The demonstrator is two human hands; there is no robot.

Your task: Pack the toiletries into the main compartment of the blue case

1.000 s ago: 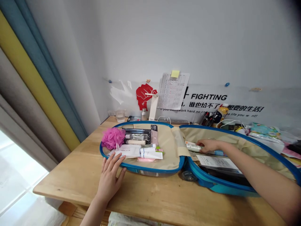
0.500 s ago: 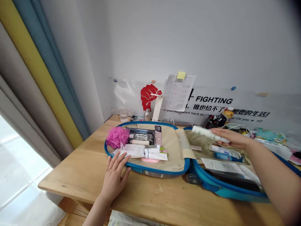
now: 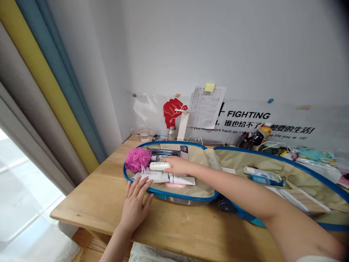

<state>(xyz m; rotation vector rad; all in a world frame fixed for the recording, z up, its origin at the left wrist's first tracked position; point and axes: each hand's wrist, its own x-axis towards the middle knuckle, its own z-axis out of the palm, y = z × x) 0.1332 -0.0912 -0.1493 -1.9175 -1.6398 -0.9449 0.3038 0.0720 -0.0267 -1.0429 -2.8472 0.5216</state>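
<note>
Head view: right hand clamped on white tube (left hand flat, at suitcase rim).

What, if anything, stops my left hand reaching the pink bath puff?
Probably nothing, so yes: the left hand rests at the suitcase rim just short of the pink bath puff, with only flat packets between.

The desk is finished in pale wood grain. The case is rimmed in blue and lined in beige. Toward the desk's back-left corner, a puff is coloured pink and the tube beside it white. The curtain is striped yellow, blue and grey. A fist is printed red, a note yellow.
</note>
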